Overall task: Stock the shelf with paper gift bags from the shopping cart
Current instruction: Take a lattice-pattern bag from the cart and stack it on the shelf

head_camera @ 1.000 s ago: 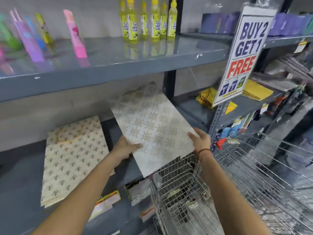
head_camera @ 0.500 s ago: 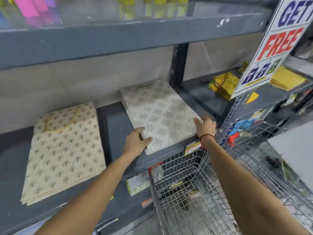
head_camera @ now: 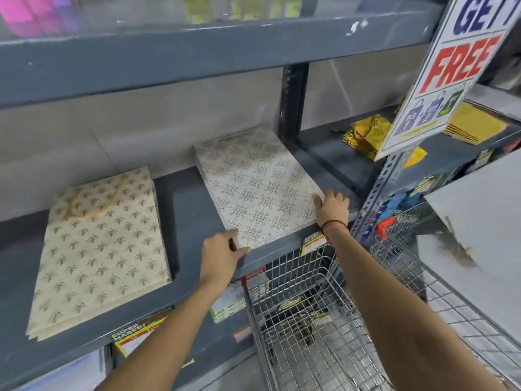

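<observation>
The left hand (head_camera: 222, 256) lies palm down at the 7 o'clock corner of the white patterned gift bag (head_camera: 258, 184), fingers flat along its near edge, thumb on the shelf (head_camera: 189, 210) lip; it presses rather than grips. The right hand (head_camera: 332, 207) rests fingers spread on the bag's 4 o'clock corner, also flat and not closed around anything, a red thread at the wrist. Both forearms reach up from the 6 o'clock edge. The bag lies flat on the grey shelf, long axis running from 5 toward 11 o'clock; its handles cannot be made out. A stack of cream leaf-print bags (head_camera: 104, 244) lies well apart toward 9 o'clock. The wire shopping cart (head_camera: 324, 320) stands below; its contents are blurred. The promo sign (head_camera: 451, 71) is cut off at the top.
</observation>
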